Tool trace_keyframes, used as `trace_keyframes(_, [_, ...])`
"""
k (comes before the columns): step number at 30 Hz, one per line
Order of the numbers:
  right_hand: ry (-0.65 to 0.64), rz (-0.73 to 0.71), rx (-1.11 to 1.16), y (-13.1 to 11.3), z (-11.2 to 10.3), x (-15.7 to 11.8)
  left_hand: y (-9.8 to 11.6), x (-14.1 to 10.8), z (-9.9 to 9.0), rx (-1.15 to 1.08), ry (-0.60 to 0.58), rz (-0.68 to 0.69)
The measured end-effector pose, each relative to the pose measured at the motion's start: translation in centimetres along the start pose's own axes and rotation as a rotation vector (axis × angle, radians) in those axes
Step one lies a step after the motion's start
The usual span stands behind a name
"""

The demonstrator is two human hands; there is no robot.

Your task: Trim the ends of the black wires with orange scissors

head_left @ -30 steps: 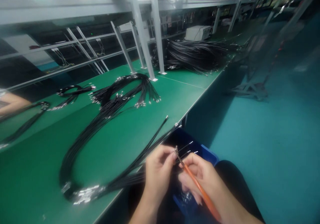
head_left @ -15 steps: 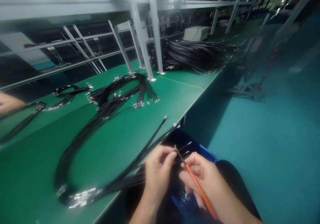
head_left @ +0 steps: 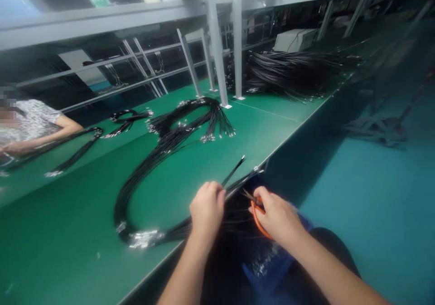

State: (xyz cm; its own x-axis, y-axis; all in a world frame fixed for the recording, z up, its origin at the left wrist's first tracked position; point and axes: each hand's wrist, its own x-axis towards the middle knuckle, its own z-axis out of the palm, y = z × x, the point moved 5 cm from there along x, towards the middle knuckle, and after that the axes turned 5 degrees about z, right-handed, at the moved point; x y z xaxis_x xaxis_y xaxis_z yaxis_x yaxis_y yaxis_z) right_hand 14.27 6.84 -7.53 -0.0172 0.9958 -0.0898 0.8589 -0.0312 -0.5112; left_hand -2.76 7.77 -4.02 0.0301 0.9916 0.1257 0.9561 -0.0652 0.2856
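- A dark-clad knee [head_left: 335,250] rises at the lower right beside a blue bin [head_left: 282,273], where small shiny pieces [head_left: 265,262] lie blurred below the bench edge.
- The person's right hand [head_left: 278,212] grasps orange-handled cutters [head_left: 258,221], fingers wrapped around the grips, the slim metal blades slightly parted and pointing up and left, just above the bin.
- The left hand [head_left: 208,205] is curled at the rim of the green bench [head_left: 84,250], its back to the camera, against the black cables [head_left: 176,231]; whether the hidden fingers grasp a strand, one cannot tell.
- The same cables run leftward across the bench from beneath the left hand, past a cluster of silver tips [head_left: 147,238], then bend in a broad curve toward a fanned loop [head_left: 190,119] farther back.
- At far left, a co-worker in a patterned top [head_left: 37,119] rests a forearm near another cable bundle [head_left: 76,157]; a small cable coil [head_left: 127,116] lies just beyond.
- Behind two pale uprights [head_left: 217,46], a large heap of black cables [head_left: 292,74] sprawls before a white box [head_left: 295,40].
- A long grey shelf [head_left: 102,19] spans the background.
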Motion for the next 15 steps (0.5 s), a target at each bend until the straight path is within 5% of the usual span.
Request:
trace_keyframes(6, [-0.202,-0.007,-0.003,1.7,3.1,-1.0,-2.5,1.9,0.4,0.094,-0.125,-0.065])
trace_keyframes(15, [-0.267,0.01,0.087,2.3,3.2,-1.3,-3.9,3.0,-0.6,-0.01,-0.176,-0.089])
